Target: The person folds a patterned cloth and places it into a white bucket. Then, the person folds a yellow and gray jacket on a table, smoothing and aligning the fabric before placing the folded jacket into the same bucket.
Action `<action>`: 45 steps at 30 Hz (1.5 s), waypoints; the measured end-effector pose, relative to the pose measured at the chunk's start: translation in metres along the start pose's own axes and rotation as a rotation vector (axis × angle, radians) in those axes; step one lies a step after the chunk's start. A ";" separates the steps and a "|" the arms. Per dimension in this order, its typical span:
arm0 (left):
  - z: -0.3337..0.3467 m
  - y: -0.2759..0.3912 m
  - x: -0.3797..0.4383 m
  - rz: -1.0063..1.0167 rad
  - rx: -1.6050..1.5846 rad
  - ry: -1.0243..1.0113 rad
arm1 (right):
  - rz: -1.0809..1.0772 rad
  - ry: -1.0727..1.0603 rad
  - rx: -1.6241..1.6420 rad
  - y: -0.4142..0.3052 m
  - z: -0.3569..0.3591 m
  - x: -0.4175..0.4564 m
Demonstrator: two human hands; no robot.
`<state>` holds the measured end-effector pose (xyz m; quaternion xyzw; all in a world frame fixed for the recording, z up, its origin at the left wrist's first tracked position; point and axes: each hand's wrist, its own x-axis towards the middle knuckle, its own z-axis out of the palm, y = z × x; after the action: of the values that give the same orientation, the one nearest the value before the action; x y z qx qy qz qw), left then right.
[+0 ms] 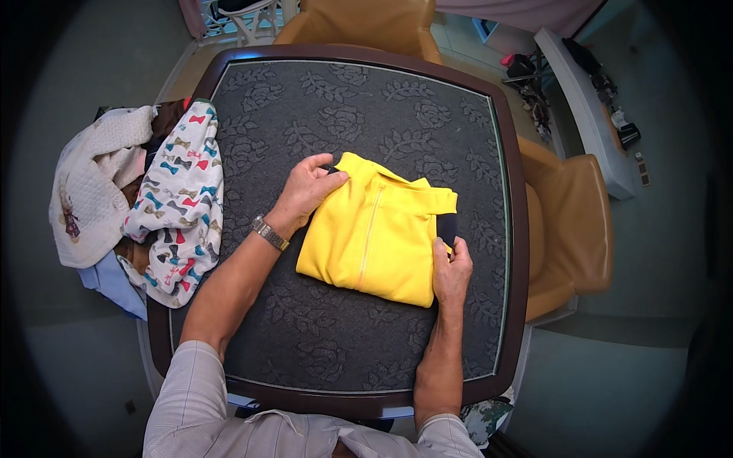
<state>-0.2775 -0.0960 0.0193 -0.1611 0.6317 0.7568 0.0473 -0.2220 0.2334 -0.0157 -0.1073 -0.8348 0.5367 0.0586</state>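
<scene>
A yellow zip-front garment [366, 235] with dark navy parts lies folded into a compact bundle on the dark table. Its zip runs down the upper face, and the collar end points away from me. My left hand [309, 186] grips the upper left edge, thumb on top and fingers partly hidden behind the cloth. At the right side, my right hand [453, 268] pinches the edge just below a navy patch [446, 228]. A metal wristwatch [269, 232] is on my left wrist.
A heap of clothes hangs over the table's left edge, including a bow-print garment [183, 189] and a cream quilted one [91, 194]. Tan leather chairs stand at the far side [366, 26] and right side [567, 229]. Dark wood [509, 189] frames the rose-patterned tabletop [338, 349].
</scene>
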 end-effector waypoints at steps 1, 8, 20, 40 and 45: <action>-0.002 -0.003 0.003 -0.013 -0.007 -0.007 | 0.002 -0.004 -0.013 0.001 0.000 0.001; -0.003 -0.015 0.008 0.044 0.014 0.074 | 0.007 0.006 -0.024 0.002 -0.001 0.000; -0.011 -0.027 0.013 0.256 0.265 0.089 | 0.021 -0.007 0.002 -0.009 -0.001 -0.002; -0.007 -0.047 0.027 0.482 0.569 0.255 | -0.014 -0.007 -0.083 -0.008 -0.003 -0.002; 0.006 -0.031 0.012 0.490 0.751 0.245 | -0.029 0.015 -0.088 -0.007 -0.004 -0.002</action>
<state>-0.2815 -0.0857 -0.0127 -0.0671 0.8825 0.4397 -0.1525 -0.2197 0.2330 -0.0075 -0.1014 -0.8587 0.4978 0.0678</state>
